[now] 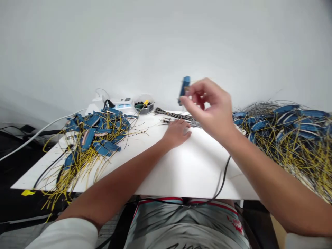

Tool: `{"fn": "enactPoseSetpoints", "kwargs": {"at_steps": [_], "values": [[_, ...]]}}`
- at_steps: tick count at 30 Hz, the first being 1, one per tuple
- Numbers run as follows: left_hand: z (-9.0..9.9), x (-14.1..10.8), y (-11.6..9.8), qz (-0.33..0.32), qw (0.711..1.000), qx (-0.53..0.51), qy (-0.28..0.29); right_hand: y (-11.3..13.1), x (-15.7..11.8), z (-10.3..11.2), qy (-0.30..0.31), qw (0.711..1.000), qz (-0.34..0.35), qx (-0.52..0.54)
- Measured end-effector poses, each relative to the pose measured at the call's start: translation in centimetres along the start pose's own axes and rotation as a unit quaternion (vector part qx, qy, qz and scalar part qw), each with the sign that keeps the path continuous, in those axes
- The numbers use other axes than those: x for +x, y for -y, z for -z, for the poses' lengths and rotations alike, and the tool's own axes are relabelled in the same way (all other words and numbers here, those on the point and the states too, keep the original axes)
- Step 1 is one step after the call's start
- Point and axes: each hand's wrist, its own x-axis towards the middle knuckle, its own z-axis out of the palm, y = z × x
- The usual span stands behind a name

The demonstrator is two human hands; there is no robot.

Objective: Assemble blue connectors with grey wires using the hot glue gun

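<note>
My right hand (pixel 211 103) is raised above the table, its thumb and fingers pinched on a small blue plastic part (pixel 184 88). That part is upright, slightly tilted and blurred, with a brownish patch near my fingertips. Below and to the left, my left hand (pixel 176 134) lies on the white tabletop at the near edge of a bundle of thin dark wires (pixel 176 114). Its fingers reach toward the wires and a gap shows between thumb and forefinger. Whether the fingertips touch the wires is hard to see.
A pile of blue parts with yellow and black wires (pixel 100 131) covers the left side; a larger similar pile (pixel 293 135) fills the right. At the back stand a round container (pixel 144 108) of dark pieces and a white device (pixel 123 104). A black cable (pixel 224 174) crosses the front edge.
</note>
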Motion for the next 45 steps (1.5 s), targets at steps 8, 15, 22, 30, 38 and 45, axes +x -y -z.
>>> {"fn": "enactPoseSetpoints", "kwargs": {"at_steps": [8, 15, 22, 30, 38, 45], "values": [[0.0, -0.2, 0.2, -0.016, 1.0, -0.019, -0.014, -3.4, -4.8, 9.6, -0.066, 0.946, 0.146, -0.282], [1.4, -0.3, -0.3, -0.032, 0.994, -0.083, -0.059, -8.2, -8.0, 5.0, 0.078, 0.929, 0.123, -0.339], [1.5, -0.3, -0.6, -0.053, 0.995, -0.083, -0.03, -11.2, -10.4, 1.1, 0.111, 0.949, 0.083, -0.285], [1.0, -0.1, -0.4, -0.037, 0.997, -0.056, -0.047, -10.7, -10.7, 2.1, 0.022, 0.982, -0.061, -0.179], [1.3, 0.1, -0.8, 0.018, 0.995, -0.065, -0.068, -11.4, -10.2, 3.7, -0.006, 0.982, -0.117, -0.148], [1.4, -0.1, -1.1, 0.048, 0.991, -0.103, -0.069, -12.2, -10.2, 3.4, 0.097, 0.966, -0.078, -0.226]]}}
